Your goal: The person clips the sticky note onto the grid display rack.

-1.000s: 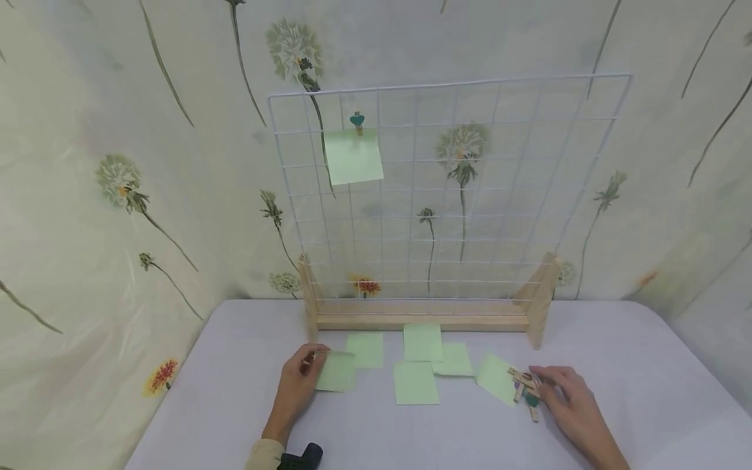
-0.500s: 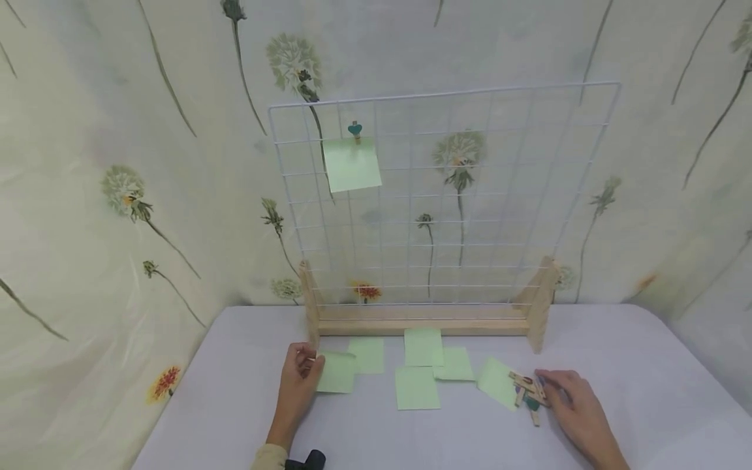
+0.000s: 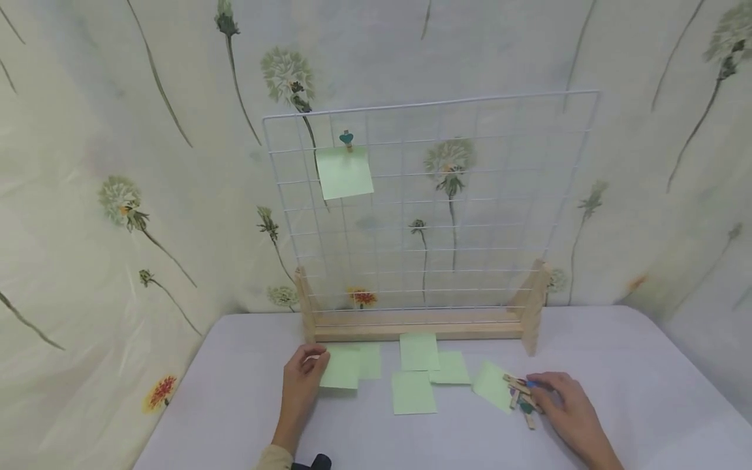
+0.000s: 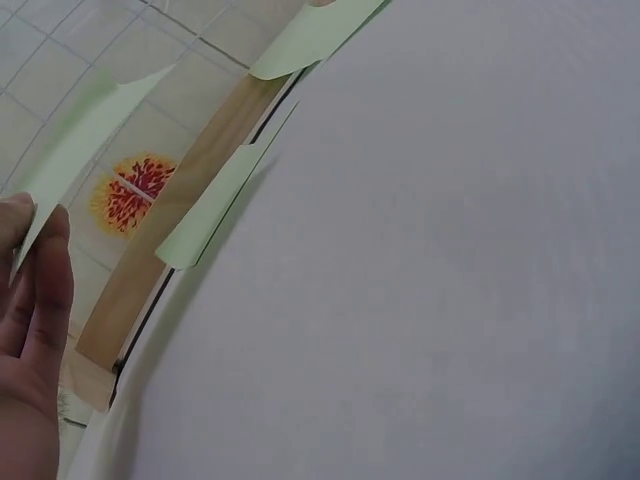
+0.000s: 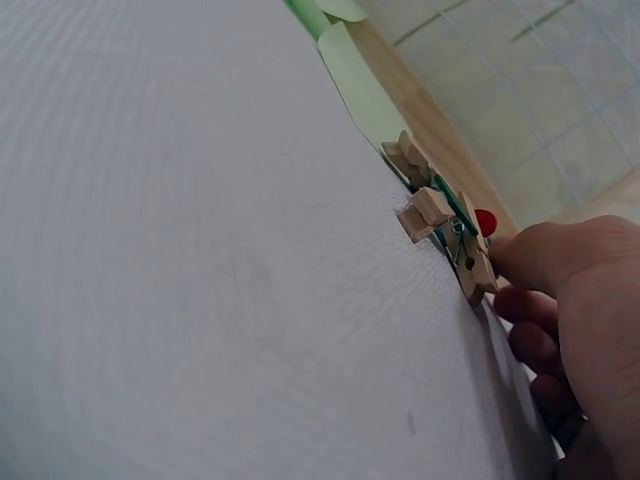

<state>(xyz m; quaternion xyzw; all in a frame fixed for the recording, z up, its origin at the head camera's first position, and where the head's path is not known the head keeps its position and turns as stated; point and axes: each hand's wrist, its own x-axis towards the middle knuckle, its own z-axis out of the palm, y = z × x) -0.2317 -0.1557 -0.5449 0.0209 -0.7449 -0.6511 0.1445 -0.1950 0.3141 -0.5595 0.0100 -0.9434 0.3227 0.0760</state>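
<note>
My left hand (image 3: 301, 385) pinches a pale green paper note (image 3: 342, 367) by its left edge. In the left wrist view the raised note (image 4: 85, 135) stands curved between thumb and fingers. On the right, my right hand (image 3: 571, 406) reaches to a small pile of wooden clothespins (image 3: 514, 399) with coloured decorations. Its thumb and fingers close on the end of one clothespin (image 5: 473, 268) at the pile's edge, next to a red decoration (image 5: 486, 221). Another clothespin with a teal heart (image 3: 346, 138) holds a green note (image 3: 345, 176) on the white wire grid (image 3: 458, 225).
Several green notes lie in front of the grid's wooden stand (image 3: 420, 331), among them a front note (image 3: 414, 394) and a slanted one (image 3: 492, 385) partly beneath the clothespins. The table (image 3: 458, 437) has a white cover. A flower-patterned curtain (image 3: 194, 215) hangs behind.
The note in my left hand has lifted and shifted up, overlapping the note behind it more. My right hand stays at the clothespin pile, where a blue piece now shows. The head view has tilted slightly.
</note>
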